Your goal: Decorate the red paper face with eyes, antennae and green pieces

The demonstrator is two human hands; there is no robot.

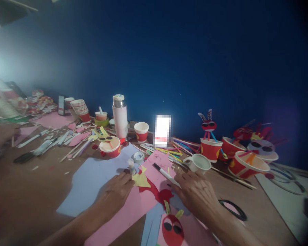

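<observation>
Bare left hand (114, 194), palm down, fingers together, slightly curled, pointing up and right, bare right hand (195, 194), palm down, knuckles raised, fingers angled up and left, left forearm (77, 227), right forearm (228, 227), both entering from lower edge, hands apart

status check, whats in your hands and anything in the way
Right hand holding white marker, black tip out. Left hand flat, fingertips at yellow paper cutout. Small clear bottle just past them, white handled cup past marker.

Craft table (33, 181) layout, paper sheets (87, 184) up front
Paper cup figures (210, 149) sit right, thermos (119, 116) behind, scissors (23, 157) left.
</observation>
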